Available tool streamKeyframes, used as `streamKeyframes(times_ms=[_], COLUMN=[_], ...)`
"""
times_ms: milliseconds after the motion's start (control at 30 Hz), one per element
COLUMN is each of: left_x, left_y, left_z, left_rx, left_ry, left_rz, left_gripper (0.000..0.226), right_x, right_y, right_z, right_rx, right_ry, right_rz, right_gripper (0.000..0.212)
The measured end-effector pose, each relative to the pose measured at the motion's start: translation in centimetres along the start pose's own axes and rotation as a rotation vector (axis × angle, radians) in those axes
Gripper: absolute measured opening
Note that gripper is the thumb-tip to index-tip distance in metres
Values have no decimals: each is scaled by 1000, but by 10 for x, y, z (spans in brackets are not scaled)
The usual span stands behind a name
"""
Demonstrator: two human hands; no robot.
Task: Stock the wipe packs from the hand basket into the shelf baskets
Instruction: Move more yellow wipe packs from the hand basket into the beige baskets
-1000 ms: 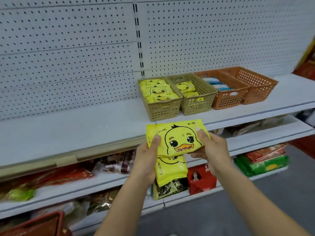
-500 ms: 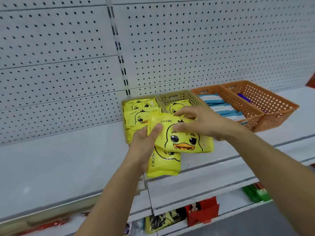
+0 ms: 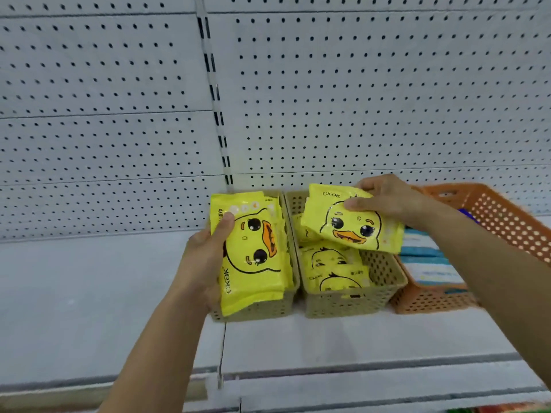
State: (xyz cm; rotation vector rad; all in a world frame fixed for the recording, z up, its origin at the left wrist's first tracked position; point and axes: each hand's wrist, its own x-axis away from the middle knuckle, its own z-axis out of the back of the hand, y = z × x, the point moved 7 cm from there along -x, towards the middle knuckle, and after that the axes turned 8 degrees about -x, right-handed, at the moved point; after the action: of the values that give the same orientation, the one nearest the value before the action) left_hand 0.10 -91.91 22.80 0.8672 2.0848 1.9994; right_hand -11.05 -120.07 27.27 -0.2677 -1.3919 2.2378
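Left grip (image 3: 205,257) round glossy flat pack (image 3: 257,248)

Bare left hand (image 3: 205,260), right hand (image 3: 387,201), forearms (image 3: 155,353).

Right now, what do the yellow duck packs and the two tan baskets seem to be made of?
The duck packs look like soft plastic film, glossy: glare patches and crinkled edges show. The tan baskets are probably rigid moulded plastic, matt, with regular grids of holes in their walls.

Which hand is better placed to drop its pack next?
Right, likely. The right hand holds its duck wipe pack above the right beige basket, which shows room. The left hand holds another pack over the left beige basket, seemingly full.
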Motion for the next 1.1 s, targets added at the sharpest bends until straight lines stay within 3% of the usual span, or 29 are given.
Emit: streamKeyframes(times_ms=[100,233,300,400,467,533,600,667,733,867,933,1000,1100], left_x=[-9,-17,-20,-23,-26,-29,-32,-36,-38,-44,-48,-53,-56], left_y=[4,1,-2,-6,-9,-11,-11,-11,-8,-5,-6,-5,8], left_z=[-6,-14,-16,-21,-26,-31,-35,-41,-49,-64,-68,-76,-101], left_rx=[43,77,93,120,125,137,136,127,121,155,167,137,-166], left_ry=[75,142,157,167,167,171,174,177,166,142,144,107,1], left_rz=[-1,2,4,6,0,-3,-12,-11,-24,-36,-18,-42,-165], left_gripper=[33,31,32,35,36,36,33,26,24,32,26,27,21], right_x=[-37,-71,-78,-82,-80,-77,-71,-67,-64,-61,-58,-53,-42], right_y=[24,62,79,96,96,79,62,68,92,105,88,63,16], right_z=[-11,-55,-66,-73,-78,-79,-77,-75,-86,-93,-83,-60,-26], right_rx=[217,464,404,363,547,856,959,799,566,459,327,25,-275], right_ry=[-95,-299,-348,-344,-322,-189,-50,-110,-307,-428,-365,-198,-74], right_rz=[-8,-87,-127,-115,-27,158,283,201,29,-42,13,23,169], right_gripper=[32,71,74,69,62,53,43,36,44,49,37,35,42])
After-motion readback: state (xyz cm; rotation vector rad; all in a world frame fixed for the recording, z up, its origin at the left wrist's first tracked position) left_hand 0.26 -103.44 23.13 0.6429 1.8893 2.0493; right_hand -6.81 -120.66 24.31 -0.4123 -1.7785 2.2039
